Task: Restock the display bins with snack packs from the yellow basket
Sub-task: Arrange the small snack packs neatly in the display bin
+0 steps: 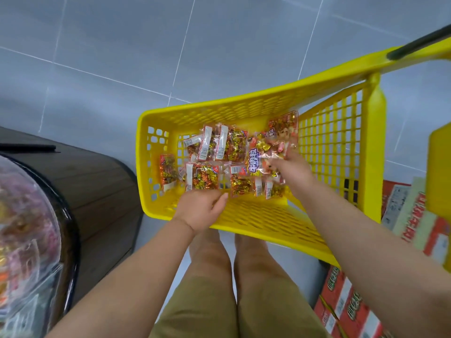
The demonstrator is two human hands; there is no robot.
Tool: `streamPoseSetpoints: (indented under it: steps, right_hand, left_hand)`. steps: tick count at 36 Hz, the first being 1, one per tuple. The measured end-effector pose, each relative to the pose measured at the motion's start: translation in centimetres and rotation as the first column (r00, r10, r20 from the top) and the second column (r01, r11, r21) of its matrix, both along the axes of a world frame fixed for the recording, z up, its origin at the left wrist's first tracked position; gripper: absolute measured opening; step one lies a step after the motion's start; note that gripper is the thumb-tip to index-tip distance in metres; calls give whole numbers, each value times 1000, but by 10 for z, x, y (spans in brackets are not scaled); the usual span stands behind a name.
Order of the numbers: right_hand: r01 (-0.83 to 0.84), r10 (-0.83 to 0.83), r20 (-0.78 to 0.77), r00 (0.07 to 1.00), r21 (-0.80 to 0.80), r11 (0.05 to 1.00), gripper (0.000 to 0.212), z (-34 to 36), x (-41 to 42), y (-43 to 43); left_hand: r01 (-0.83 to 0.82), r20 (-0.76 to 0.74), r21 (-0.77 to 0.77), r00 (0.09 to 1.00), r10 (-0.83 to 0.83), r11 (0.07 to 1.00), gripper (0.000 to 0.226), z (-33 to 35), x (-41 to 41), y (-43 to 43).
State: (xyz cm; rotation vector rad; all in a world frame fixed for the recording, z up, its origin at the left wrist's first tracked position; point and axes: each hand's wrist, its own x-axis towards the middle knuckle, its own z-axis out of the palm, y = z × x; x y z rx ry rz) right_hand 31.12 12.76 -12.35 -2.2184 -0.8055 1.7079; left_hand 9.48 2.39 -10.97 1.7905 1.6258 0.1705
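Your right hand (291, 168) pinched a snack pack (256, 162) in its fingers to lift it from the yellow basket (219, 104). Your left hand (200, 212) curled by another pack (201, 176) just past its fingers; I cannot tell if it held it.

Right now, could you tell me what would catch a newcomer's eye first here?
The yellow basket fills the middle, its bottom strewn with red-and-gold snack packs. Both hands reach in: the right hand grips a purple-lettered pack, the left hand is at the near packs. A clear-domed bin sits at the left edge.
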Motion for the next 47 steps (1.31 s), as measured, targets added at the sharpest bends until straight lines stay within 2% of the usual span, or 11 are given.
streamPoseSetpoints:
  steps: [2, 4, 11, 16, 18, 20, 25, 31, 37, 41, 47]
  right_hand:
    - [-92, 76, -137, 988, -112, 989, 55, 10, 1, -9]
    - [-171, 119, -244, 962, -208, 963, 67, 15, -1, -17]
    - [-413, 319, -401, 859, -172, 894, 19, 18, -18, -16]
    - [-488, 466, 176, 867, 104, 867, 39, -5, -3, 27]
    - [-540, 418, 467, 779, 162, 826, 41, -19, 7, 44]
    - [-570, 395, 567, 723, 166, 805, 41, -31, 13, 54]
    - [-498, 436, 417, 797, 46, 866, 60, -52, 11, 62]
    - [-345, 256, 392, 884, 175, 922, 50, -62, 10, 60]
    - [-153, 131, 230, 964, 83, 985, 81, -64, 12, 59]
    - [-107, 104, 232, 967, 2, 994, 60, -53, 11, 65]
    - [-11, 11, -36, 999, -18, 1000, 46, -3, 7, 47]
  left_hand:
    - [-284, 174, -312, 921, 348, 907, 31, -1, 1, 10]
    - [-467, 255, -587, 669, 698, 662, 18, 0, 5, 24]
    - [-459, 231, -806, 337, 913, 373, 28, -6, 15, 43]
    - [-563, 217, -783, 153, 964, 265, 43, -11, 17, 35]
    - [-586, 211, -781, 79, 974, 217, 52, -13, 16, 33]
    - [-593, 215, -783, 25, 976, 187, 55, -15, 15, 32]
    - [-622, 205, -758, 58, 977, 196, 51, -17, 13, 31]
    - [-639, 239, -726, 114, 964, 255, 40, -17, 11, 29]
    - [-655, 204, -701, 195, 959, 282, 42, -23, 5, 24]
    - [-661, 180, -712, 156, 971, 238, 54, -21, 5, 25]
    - [-600, 93, -794, 44, 995, 101, 35, -22, 4, 31]
